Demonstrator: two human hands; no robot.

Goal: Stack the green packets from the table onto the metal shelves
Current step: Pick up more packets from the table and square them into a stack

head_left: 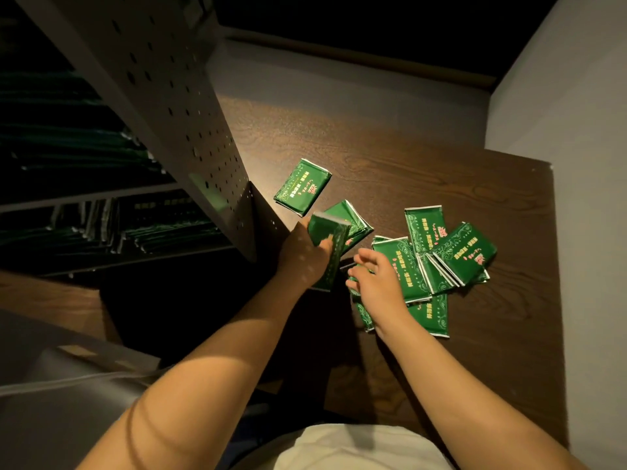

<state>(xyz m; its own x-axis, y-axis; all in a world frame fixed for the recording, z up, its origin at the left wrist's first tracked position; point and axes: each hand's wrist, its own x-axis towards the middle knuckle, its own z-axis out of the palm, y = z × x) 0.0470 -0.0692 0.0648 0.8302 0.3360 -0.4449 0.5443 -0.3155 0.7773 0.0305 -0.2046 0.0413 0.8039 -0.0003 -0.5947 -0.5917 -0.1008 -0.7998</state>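
Note:
Several green packets lie loose on the dark wooden table (pixel 441 171): one apart (pixel 302 186) near the shelf's side, and a heap (pixel 441 259) further right. My left hand (pixel 302 259) grips a small stack of green packets (pixel 327 247) held on edge above the table's left side. My right hand (pixel 376 279) hovers over the near end of the heap with fingers spread and relaxed, holding nothing. The metal shelves (pixel 101 198) at left carry rows of green packets in shadow.
A perforated metal side panel (pixel 190 130) of the shelf stands right beside my left hand. A pale wall (pixel 559 96) borders the table on the right. Grey folded material (pixel 68 385) lies at lower left. The floor gap between shelf and table is dark.

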